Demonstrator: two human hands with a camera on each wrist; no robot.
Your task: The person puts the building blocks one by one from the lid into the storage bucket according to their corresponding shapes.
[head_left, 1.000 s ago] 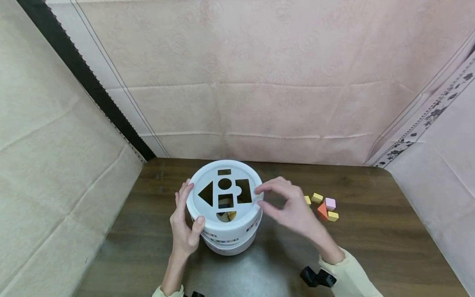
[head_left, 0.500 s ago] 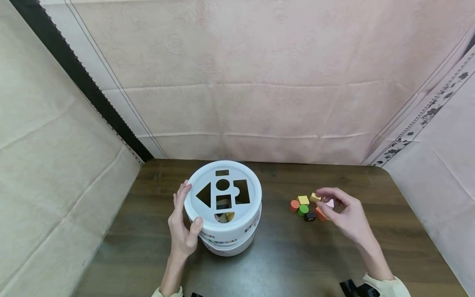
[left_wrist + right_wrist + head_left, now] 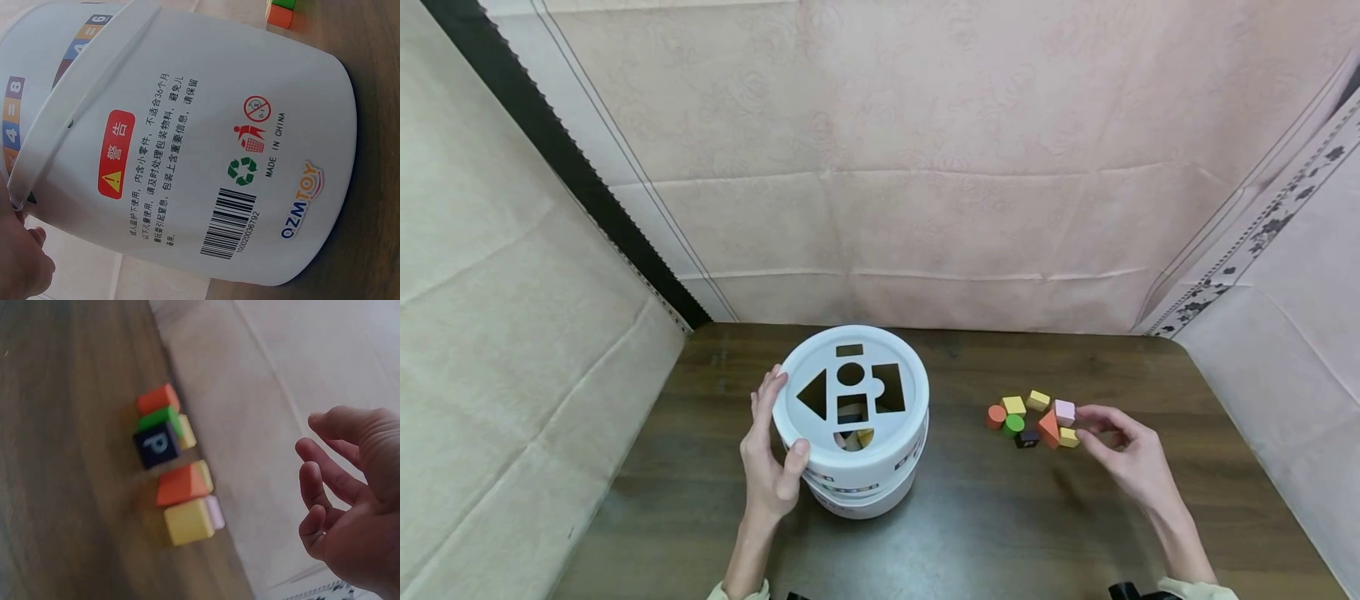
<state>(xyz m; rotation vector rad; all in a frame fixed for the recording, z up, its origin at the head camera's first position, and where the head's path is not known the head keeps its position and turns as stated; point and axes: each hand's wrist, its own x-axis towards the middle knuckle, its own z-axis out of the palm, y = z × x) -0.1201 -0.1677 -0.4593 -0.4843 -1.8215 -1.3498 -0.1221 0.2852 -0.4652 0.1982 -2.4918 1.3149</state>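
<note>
A white lidded bucket (image 3: 865,479) stands upright on the table, its lid (image 3: 790,400) cut with several shaped holes. My left hand (image 3: 767,467) grips the lid's left edge, thumb at the front and fingers along the side. In the left wrist view, the bucket wall (image 3: 250,75) carries a red warning label and a barcode. My right hand (image 3: 1123,454) is beside the small blocks, thumb and forefinger apart and nothing seen between them. Nearest to it are a pink block (image 3: 1064,412) and a yellow block (image 3: 1068,437). An orange triangular block (image 3: 1048,430) adjoins them.
Left in the cluster are an orange cylinder (image 3: 996,416), a green cylinder (image 3: 1013,425), a dark lettered cube (image 3: 1027,438) and yellow blocks (image 3: 1013,405). Pale cloth (image 3: 887,225) bounds the wooden table (image 3: 970,525) behind and at the sides. More pieces show inside the bucket.
My right hand has moved right from the bucket lid to the blocks, then on to the cluster's right side. The left hand has kept its place on the bucket.
</note>
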